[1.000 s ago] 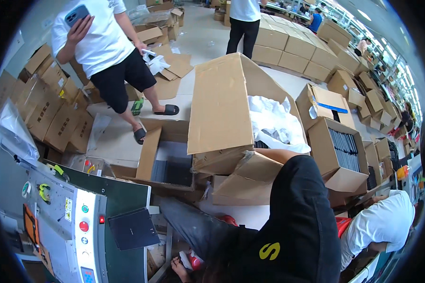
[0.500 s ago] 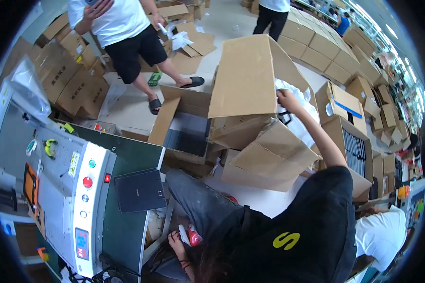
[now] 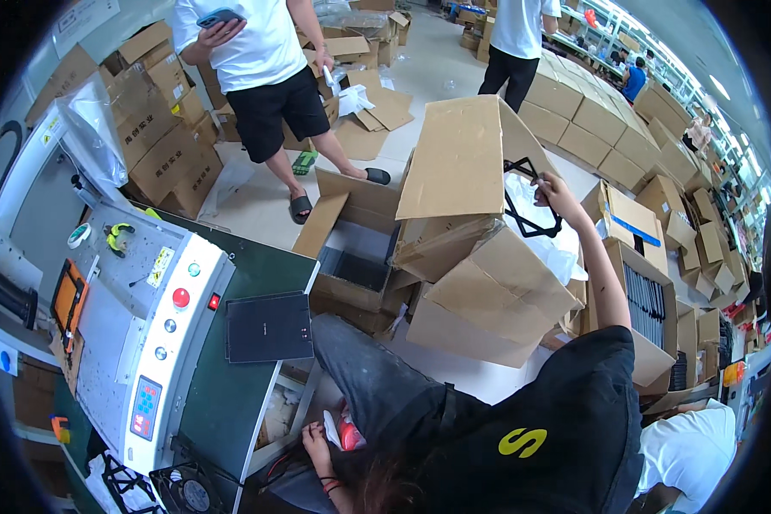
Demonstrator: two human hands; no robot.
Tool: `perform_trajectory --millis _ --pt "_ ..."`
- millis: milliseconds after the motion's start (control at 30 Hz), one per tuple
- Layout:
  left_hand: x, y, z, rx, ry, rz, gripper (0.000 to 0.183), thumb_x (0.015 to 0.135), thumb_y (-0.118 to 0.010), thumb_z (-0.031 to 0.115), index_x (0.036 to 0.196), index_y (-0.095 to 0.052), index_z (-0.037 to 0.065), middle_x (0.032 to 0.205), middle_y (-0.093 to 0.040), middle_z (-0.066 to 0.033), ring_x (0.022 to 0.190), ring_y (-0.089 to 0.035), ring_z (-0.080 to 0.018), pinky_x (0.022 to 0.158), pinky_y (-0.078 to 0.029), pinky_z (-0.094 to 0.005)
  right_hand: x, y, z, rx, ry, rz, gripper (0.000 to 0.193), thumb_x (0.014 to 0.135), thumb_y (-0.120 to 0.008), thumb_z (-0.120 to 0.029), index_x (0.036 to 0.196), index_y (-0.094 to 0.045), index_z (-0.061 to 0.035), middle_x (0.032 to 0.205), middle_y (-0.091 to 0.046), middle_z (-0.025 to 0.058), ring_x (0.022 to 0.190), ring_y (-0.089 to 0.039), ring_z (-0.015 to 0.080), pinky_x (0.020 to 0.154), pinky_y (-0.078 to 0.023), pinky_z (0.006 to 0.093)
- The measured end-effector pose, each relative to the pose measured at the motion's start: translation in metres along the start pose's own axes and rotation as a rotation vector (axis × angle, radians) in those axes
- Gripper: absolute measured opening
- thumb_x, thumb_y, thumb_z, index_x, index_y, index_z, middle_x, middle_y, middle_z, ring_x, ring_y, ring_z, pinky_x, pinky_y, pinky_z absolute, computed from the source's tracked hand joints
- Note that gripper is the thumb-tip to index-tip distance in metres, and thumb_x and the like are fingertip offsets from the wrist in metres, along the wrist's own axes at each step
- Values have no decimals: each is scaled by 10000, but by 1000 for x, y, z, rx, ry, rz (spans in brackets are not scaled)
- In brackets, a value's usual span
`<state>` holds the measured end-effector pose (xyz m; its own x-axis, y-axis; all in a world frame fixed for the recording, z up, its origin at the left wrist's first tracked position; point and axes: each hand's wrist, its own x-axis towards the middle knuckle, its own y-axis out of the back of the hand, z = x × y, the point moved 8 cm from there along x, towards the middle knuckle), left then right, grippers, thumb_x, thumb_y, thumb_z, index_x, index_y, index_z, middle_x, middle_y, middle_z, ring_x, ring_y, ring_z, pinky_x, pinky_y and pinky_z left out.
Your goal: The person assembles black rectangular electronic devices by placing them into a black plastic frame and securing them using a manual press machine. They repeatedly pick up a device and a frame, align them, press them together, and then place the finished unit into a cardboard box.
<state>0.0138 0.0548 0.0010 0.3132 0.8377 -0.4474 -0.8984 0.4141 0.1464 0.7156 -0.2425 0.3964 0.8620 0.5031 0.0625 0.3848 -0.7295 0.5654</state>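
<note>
My right hand (image 3: 558, 199) is closed on the edge of a thin black open-work frame (image 3: 531, 230). It holds the frame tilted over an open cardboard box (image 3: 475, 295), which has white plastic wrapping (image 3: 522, 193) inside. Low by my lap is my left hand (image 3: 315, 445), its fingers loosely extended and apparently empty. Beside it lie a red and white packet (image 3: 349, 431) and a white piece of tissue or paper. On the green bench corner rests a flat black panel (image 3: 270, 328).
A white machine with a button panel (image 3: 176, 313) stands at left on the green bench (image 3: 261, 261). A smaller open box (image 3: 360, 257) is ahead. At right, a box holds several dark flat pieces (image 3: 644, 295). One person (image 3: 248, 51) stands far ahead; another in white is at lower right (image 3: 690, 450).
My right hand has lifted the black frame up out of the box's wrapping, so most of it now shows. My left hand stays low by my lap. The whole view has shifted slightly.
</note>
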Motion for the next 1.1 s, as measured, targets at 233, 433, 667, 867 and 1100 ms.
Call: perform_trajectory --millis 233,433,667,867,1100 --pt "-3 -5 13 224 -117 -29 306 939 -464 226 1006 -587 -46 952 -638 -171 876 -603 -258 799 -457 -356 4 -37 17 -443 149 -27 205 896 -457 -99 1038 -580 -19 740 -664 142 629 -661 252 632 -510 377" --pt "-7 -16 27 298 -128 -50 331 936 -461 241 1028 -581 -52 986 -625 -221 924 -588 -341 833 -440 -398 0 -80 102 -599 11 -251 302 947 -418 -267 1084 -526 -20 875 -624 237 882 -606 393 771 -456 455" --pt "-5 -16 23 308 -103 -69 352 929 -469 261 1043 -573 -55 1028 -602 -259 969 -568 -383 851 -423 -418 -15 -48 164 -291 -406 -59 429 901 -386 -350 1126 -662 -110 969 -667 167 1058 -543 324 931 -405 419" --pt "-3 -11 13 377 -69 -86 349 933 -467 261 1038 -577 -53 1016 -610 -244 966 -575 -369 845 -430 -413 -17 -31 143 -599 62 195 585 653 -469 78 1230 -482 -15 896 -596 313 916 -570 456 780 -448 483" --pt "-16 -8 39 361 -154 7 280 938 -470 218 1013 -589 -24 1010 -622 -199 961 -595 -312 839 -443 -386 -35 30 -34 -111 293 533 364 957 -469 -131 1301 -400 -35 858 -675 187 672 -677 221 559 -537 332"
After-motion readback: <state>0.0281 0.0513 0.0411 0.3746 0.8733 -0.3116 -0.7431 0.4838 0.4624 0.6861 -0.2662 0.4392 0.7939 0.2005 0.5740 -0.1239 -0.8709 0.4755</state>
